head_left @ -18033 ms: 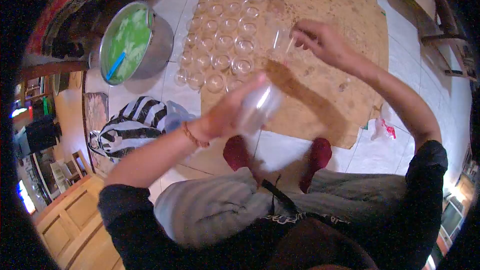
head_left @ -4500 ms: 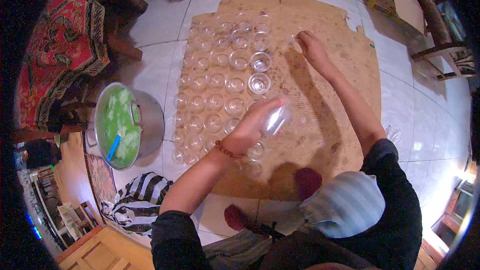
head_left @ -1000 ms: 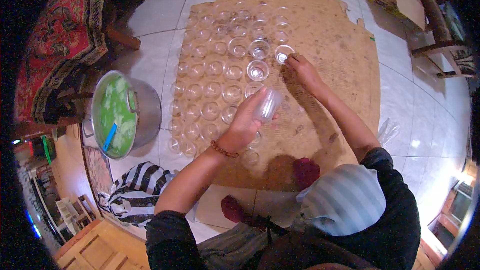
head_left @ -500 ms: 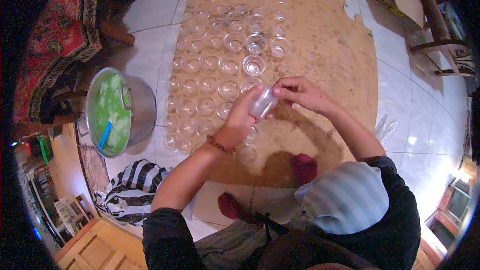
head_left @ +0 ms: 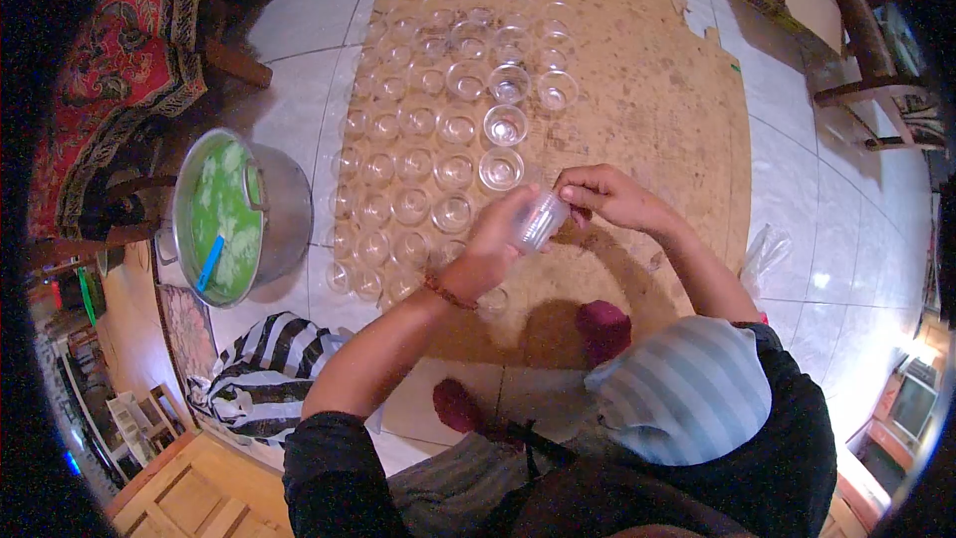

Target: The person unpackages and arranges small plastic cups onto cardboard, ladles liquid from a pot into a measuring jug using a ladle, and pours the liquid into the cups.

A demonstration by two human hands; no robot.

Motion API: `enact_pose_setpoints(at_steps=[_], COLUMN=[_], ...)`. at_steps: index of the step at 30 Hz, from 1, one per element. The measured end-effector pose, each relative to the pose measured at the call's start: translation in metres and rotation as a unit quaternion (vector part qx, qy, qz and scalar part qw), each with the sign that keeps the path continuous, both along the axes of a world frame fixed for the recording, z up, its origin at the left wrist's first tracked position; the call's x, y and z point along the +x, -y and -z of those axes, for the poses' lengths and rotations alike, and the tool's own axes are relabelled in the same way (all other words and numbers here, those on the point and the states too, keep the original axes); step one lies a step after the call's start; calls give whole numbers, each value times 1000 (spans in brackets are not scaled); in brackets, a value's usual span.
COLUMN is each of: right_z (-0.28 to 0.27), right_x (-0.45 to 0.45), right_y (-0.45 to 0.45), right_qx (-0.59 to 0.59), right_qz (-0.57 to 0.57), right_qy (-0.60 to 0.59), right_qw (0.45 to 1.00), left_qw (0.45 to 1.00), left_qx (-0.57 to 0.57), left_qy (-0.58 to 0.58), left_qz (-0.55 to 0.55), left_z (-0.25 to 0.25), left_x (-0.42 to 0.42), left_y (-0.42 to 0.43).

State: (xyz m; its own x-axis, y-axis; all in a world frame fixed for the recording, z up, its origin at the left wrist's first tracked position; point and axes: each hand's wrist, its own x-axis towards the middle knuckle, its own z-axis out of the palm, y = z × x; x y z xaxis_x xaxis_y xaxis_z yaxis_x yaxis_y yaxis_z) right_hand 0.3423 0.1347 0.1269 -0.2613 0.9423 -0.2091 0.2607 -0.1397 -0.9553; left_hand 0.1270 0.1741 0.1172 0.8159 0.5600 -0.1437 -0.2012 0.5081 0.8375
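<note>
My left hand [head_left: 498, 234] is wrapped around a short stack of clear plastic cups [head_left: 541, 222], held tilted above the cardboard. At the upper end of that stack, my right hand [head_left: 605, 195] pinches the rim with thumb and fingers; whether it grips one cup or more I cannot tell. Rows of clear plastic cups [head_left: 455, 168] stand on the brown cardboard sheet [head_left: 647, 90], left of and beyond my hands. Closest to the stack is a larger-looking cup [head_left: 501, 168]. My left forearm and hand hide some cups in the near rows.
On the left stands a big metal pot [head_left: 286, 214] of green liquid, with a blue handle [head_left: 210, 263] sticking out. Near it lies a black-and-white striped bag [head_left: 269, 379]. A crumpled clear plastic bag [head_left: 767, 257] is on the tiles at right. Wooden furniture [head_left: 876, 95] stands at upper right.
Both hands and the stack have shifted slightly right and toward me. A cup that my left hand partly covered now shows fully at the end of its row.
</note>
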Motion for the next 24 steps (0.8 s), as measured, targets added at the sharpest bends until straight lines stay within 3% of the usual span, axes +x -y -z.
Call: enact_pose_setpoints(at_steps=[2,5,7,11,13,16,19,24], right_z=[-1,-3,5,19,23,57,53,66], right_x=[1,-12,-20,-7,3,14,7,0], right_y=[0,4,7,4,-2,-13,-13,-20], right_qx=[-7,81,194,151,159,162,164,182], right_qz=[3,58,96,194,218,218,98,105], right_qy=[25,163,254,261,275,206,369,353], right_qw=[1000,982,943,934,923,940,910,912], left_qw=[994,999,998,982,959,931,941,962], left_qx=[78,-40,-49,-151,-237,-306,-300,-256], left_qy=[81,32,12,-115,-148,-185,-146,-90], left_qz=[5,0,-24,-8,-54,-77,-60,-39], left_z=[38,76,69,33,34,37,36,51], left_x=[-4,6,12,16,17,18,9,2], left_y=[9,8,8,10,17,23,26,23])
